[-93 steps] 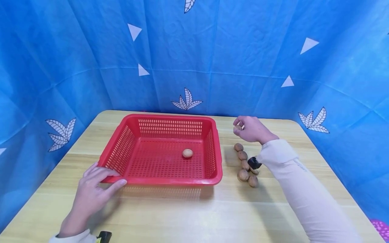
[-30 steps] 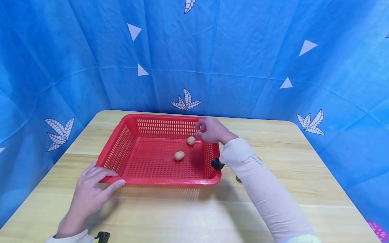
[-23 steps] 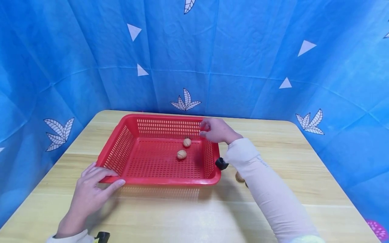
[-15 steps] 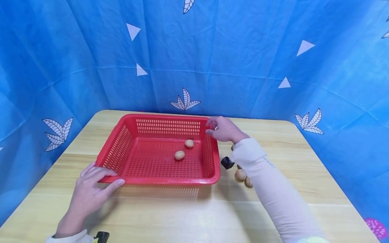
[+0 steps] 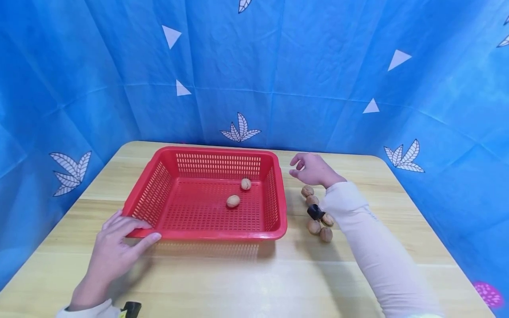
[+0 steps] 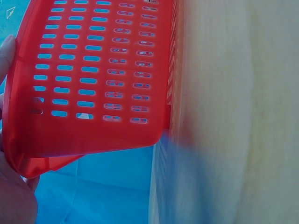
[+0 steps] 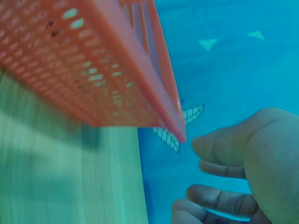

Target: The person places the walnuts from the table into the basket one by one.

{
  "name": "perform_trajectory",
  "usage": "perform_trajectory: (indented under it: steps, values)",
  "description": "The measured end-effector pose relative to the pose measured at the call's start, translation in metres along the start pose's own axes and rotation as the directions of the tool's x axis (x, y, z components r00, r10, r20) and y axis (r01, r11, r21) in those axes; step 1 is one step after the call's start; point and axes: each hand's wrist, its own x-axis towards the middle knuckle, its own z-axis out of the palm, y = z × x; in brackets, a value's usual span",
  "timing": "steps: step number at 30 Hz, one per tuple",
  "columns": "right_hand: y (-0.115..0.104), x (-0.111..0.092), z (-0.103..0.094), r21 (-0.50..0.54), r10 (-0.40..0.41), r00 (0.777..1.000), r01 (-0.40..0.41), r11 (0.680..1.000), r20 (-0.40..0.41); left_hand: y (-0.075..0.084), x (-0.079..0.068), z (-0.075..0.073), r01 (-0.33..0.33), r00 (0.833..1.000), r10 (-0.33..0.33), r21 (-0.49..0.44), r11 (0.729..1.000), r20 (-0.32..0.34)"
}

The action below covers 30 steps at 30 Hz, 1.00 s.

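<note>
A red plastic basket [image 5: 204, 234] with slotted walls stands on the table. Its near left corner is gripped by my left hand [image 5: 113, 251], fingers over the rim and thumb along the front; the left wrist view shows part of this hand [image 6: 16, 193] at the rim. Inside lie two walnuts, one farther back [image 5: 245, 184] and one nearer [image 5: 233, 201]. Just right of the basket, my right hand [image 5: 314, 170] hovers with loosely bent fingers and holds nothing; the right wrist view shows a gap between thumb and fingers. Several walnuts [image 5: 314, 227] lie below it, partly hidden by the wrist camera.
The light wooden table [image 5: 222, 282] extends around the basket. Behind and at both sides hangs a blue cloth [image 5: 326, 53] with white leaf and triangle prints. A black camera [image 5: 316, 212] on the right wrist sits above the walnuts.
My right hand carried a walnut from the right and let it go in the basket, then moved back right without it. Both walnuts in the basket rolled slightly. The left hand kept its grip.
</note>
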Motion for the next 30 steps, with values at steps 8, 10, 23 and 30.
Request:
perform_trajectory:
  steps: [8,10,23,30]
  values:
    - [0.021,-0.004,0.007,-0.017,0.04,0.999,-0.039,0.999,0.028,0.0,-0.001,-0.002,0.007,1.0,-0.007,-0.008,1.0,0.004]
    - [0.027,-0.004,0.011,-0.012,0.058,0.997,-0.057,0.998,0.05,0.001,-0.003,-0.003,0.016,1.0,-0.016,-0.003,1.0,0.01]
    - [0.058,-0.002,0.025,-0.024,0.154,0.983,-0.153,0.988,0.103,0.003,0.0,-0.002,0.036,0.999,-0.036,0.008,0.999,0.023]
    - [0.066,-0.001,0.031,-0.049,0.173,0.98,-0.169,0.984,0.102,0.002,0.0,-0.001,0.032,0.999,-0.032,0.01,0.999,0.02]
